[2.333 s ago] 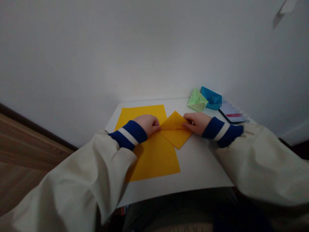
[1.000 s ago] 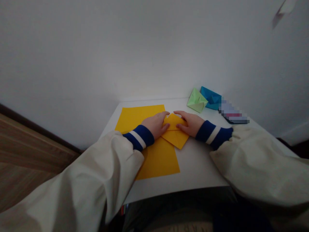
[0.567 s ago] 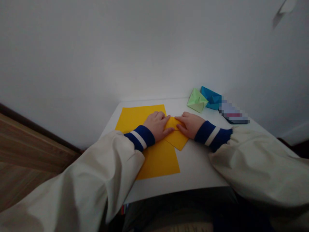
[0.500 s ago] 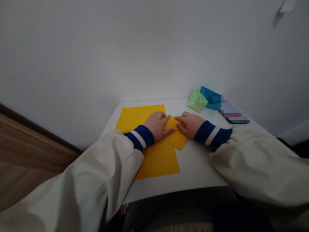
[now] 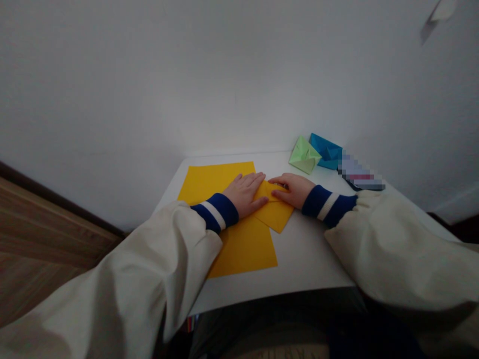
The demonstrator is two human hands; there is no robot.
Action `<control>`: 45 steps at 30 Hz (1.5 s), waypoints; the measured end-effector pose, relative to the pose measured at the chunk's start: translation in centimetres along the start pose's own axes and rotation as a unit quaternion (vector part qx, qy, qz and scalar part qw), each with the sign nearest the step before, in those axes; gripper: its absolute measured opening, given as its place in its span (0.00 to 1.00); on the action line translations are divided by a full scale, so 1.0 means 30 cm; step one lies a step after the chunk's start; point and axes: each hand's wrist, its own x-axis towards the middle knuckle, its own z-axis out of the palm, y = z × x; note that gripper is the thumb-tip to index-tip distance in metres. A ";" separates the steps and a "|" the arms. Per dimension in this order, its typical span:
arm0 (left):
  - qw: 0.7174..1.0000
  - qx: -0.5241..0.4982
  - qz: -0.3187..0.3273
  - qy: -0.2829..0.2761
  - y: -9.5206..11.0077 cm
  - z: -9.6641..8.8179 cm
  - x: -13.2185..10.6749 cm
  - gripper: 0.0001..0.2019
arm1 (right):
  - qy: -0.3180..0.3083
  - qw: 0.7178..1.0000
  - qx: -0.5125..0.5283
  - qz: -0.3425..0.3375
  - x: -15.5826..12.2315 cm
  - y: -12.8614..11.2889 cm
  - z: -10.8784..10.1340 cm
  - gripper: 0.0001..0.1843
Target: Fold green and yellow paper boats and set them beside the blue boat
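A folded piece of yellow origami paper point(image 5: 276, 215) lies partly over a larger yellow sheet point(image 5: 245, 254), one corner pointing toward me. My left hand point(image 5: 246, 193) rests flat across its left side, fingers stretched out and thumb apart. At the right side, my right hand point(image 5: 294, 189) has thumb and forefinger closed on a flap of the folded paper, which looks slightly lifted there. The fingers hide part of the folds.
A light green folded paper piece point(image 5: 305, 155) and a blue one point(image 5: 326, 151) sit at the back right of the white table point(image 5: 314, 264). Beside them lies a phone-like flat object point(image 5: 361, 175), its surface pixelated. The wall stands directly behind the table.
My left fingers have straightened and flattened over the paper. My right fingers have curled in around the flap at the right side.
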 end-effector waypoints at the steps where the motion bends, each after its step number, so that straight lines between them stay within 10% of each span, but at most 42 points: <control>1: 1.000 -0.005 0.009 -0.011 0.001 -0.002 0.001 0.30 | 0.001 1.000 0.000 -0.005 0.001 0.002 0.002 0.24; 18: 0.996 0.017 0.011 -0.085 -0.008 0.005 -0.007 0.29 | -0.122 0.984 0.080 0.103 -0.001 0.058 -0.061 0.09; 45: 0.996 0.020 0.011 -0.083 -0.016 0.028 -0.015 0.28 | -0.254 0.940 0.159 0.164 -0.007 0.126 -0.065 0.13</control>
